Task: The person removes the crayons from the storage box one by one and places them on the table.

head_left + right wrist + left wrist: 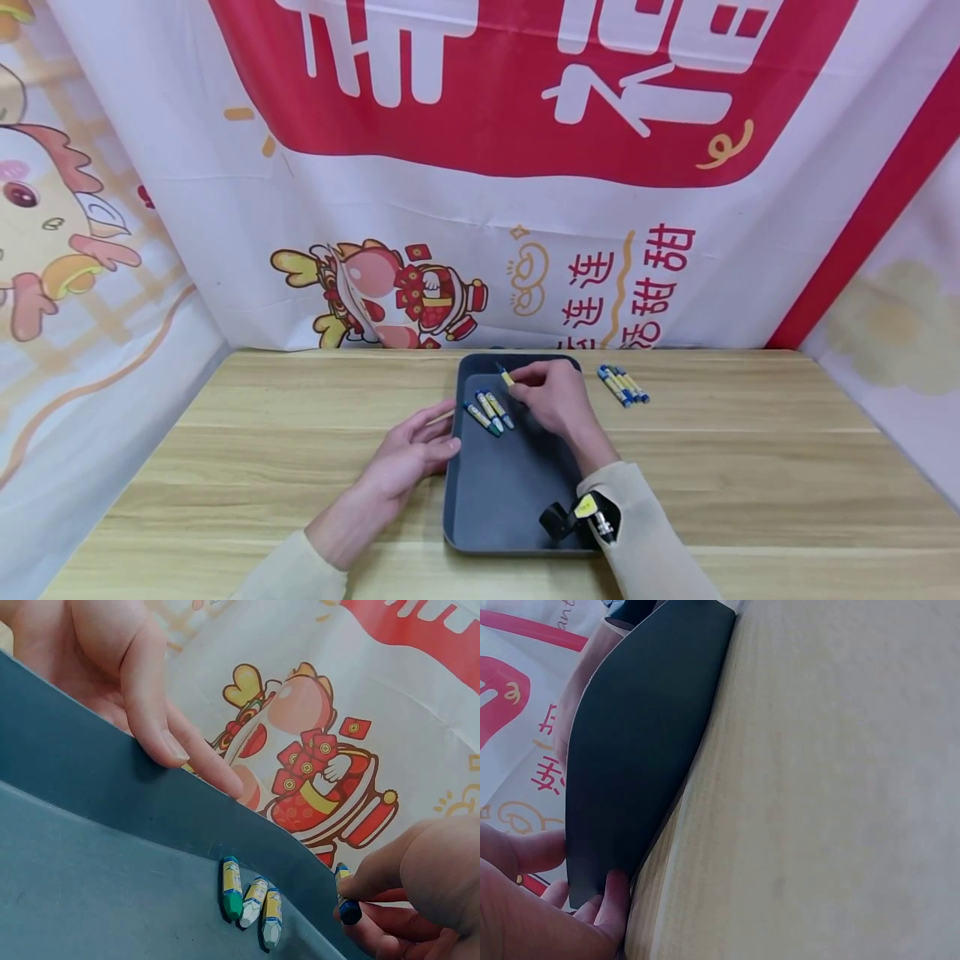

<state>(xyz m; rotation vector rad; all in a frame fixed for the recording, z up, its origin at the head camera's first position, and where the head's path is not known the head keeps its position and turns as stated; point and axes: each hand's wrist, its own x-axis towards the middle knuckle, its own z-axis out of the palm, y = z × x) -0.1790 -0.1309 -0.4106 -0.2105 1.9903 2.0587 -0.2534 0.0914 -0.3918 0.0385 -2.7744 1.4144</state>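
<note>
My right hand (557,398) pinches a dark-tipped crayon (345,889) in a yellow wrapper between thumb and fingers, over the far part of a grey tray (510,508). At the tray's left side, my left hand (408,450) grips the wall, its thumb over the rim and fingers (615,900) against the outside. Three crayons lie side by side on the tray floor: a green crayon (232,892) and two pale-tipped ones, the middle crayon (253,901) and the outer crayon (271,919).
Several more crayons (624,386) lie together on the wooden table (750,475), right of the tray. A printed cloth (510,258) hangs behind the table's far edge. A small black camera (558,521) is strapped to the right wrist.
</note>
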